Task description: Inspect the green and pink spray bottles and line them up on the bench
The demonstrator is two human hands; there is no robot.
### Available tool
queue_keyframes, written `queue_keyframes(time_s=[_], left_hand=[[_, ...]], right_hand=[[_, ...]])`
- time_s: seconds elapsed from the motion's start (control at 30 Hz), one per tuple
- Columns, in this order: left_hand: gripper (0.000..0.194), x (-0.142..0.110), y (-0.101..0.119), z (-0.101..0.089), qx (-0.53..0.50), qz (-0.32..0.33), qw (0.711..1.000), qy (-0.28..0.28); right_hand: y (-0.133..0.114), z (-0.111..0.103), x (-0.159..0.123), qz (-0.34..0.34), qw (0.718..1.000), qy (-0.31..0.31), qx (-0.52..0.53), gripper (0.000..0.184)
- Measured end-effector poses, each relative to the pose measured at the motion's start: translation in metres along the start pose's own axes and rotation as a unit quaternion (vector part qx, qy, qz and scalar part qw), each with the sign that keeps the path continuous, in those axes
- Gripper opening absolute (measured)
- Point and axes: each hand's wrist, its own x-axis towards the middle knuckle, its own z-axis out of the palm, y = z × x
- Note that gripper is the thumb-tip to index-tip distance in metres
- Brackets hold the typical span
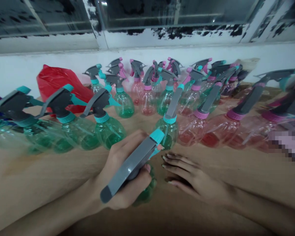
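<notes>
L hand (pixel 120 154) gripping btl (pixel 130 167) by neck, prob. for control.
R hand (pixel 191 177) palm down, fingers loosely spread, holding nothing; other btls (pixel 109 129) in rows, prob. for easy reach.

The left hand (pixel 115 162) and right hand (pixel 193 177), both bare; slim, uncovered forearms (pixel 258 204) as far as I can see; slender fingers (pixel 179 163) on the right, with slightly long nails (pixel 164 158).

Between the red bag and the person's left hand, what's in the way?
Front-row green bottles with teal collars stand between the red bag and the left hand; the head view shows this.
</notes>
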Motion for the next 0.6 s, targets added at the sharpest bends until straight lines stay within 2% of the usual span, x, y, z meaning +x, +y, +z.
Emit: queue_keyframes(time_s=[0.1, 0.3, 0.5, 0.6], left_hand=[[0.027, -0.0002, -0.0024, -0.0032, -0.041, 0.025, 0.999, -0.016], [0.022, 0.0003, -0.0012, -0.007, -0.039, 0.006, 0.999, -0.033], [0.03, -0.0014, -0.0016, -0.0022, -0.043, 0.02, 0.999, 0.01], [0.025, -0.0029, -0.0007, -0.0008, -0.036, 0.006, 0.999, 0.019]], right_hand=[[-0.0002, -0.0004, -0.0001, 0.0, 1.0, -0.002, -0.004, 0.042], [0.0011, 0.0009, -0.0002, 0.0, 1.0, 0.004, 0.016, 0.04], [0.0021, 0.0006, -0.0002, 0.015, 0.999, -0.008, 0.039, 0.041], [0.0022, -0.0003, 0.0, 0.021, 0.998, -0.01, 0.052, 0.04]])
